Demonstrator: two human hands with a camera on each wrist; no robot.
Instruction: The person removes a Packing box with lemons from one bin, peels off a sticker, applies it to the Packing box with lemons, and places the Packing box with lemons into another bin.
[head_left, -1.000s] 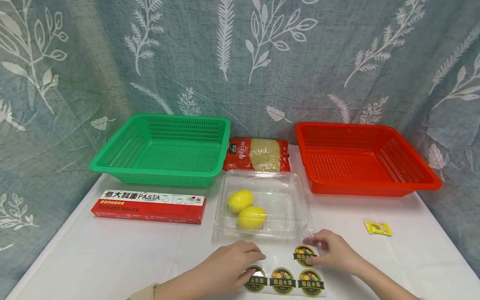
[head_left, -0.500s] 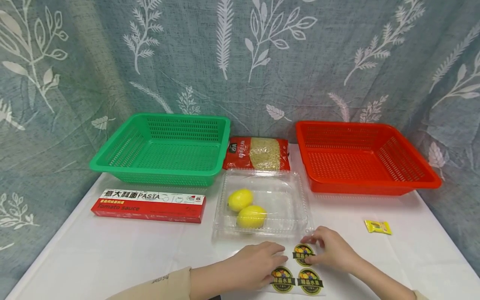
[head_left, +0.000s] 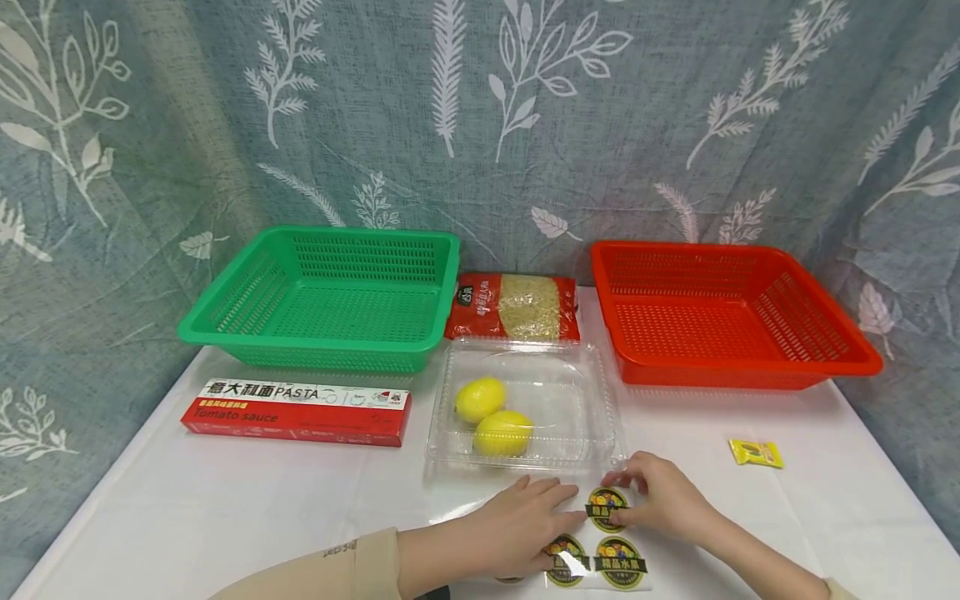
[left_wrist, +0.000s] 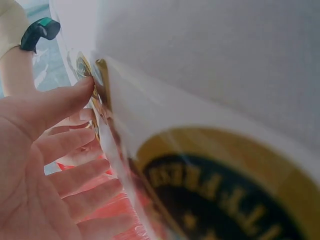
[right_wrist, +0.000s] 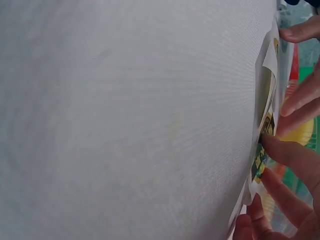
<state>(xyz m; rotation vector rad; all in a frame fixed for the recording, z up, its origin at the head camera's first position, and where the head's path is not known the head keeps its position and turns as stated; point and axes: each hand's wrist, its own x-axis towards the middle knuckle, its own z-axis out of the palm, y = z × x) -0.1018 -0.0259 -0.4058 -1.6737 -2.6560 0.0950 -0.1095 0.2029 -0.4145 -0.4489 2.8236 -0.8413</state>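
Note:
A sheet of round black-and-gold fruit stickers [head_left: 620, 563] lies on the white table near the front edge. My left hand [head_left: 517, 527] rests spread and palm down on the sheet, covering part of its lower row. In the left wrist view its fingers reach along the sheet, a sticker [left_wrist: 215, 185] close below. My right hand [head_left: 663, 497] has thumb and curled fingertips at the upper right sticker [head_left: 606, 509], pinching the sheet there. The right wrist view shows the sheet's edge [right_wrist: 270, 62] bent up from the table. Behind stands a clear plastic clamshell box [head_left: 562, 400] with two lemons [head_left: 504, 433].
A green basket [head_left: 322, 340] stands back left and a red basket [head_left: 742, 379] back right. Between them lies a red bag of pasta [head_left: 528, 307]. A pasta box [head_left: 296, 412] is at the left, a small yellow packet [head_left: 756, 453] at the right.
My left hand has moved right along the sticker sheet, towards the right hand, and its fingers have spread. The right hand stays at the upper right sticker.

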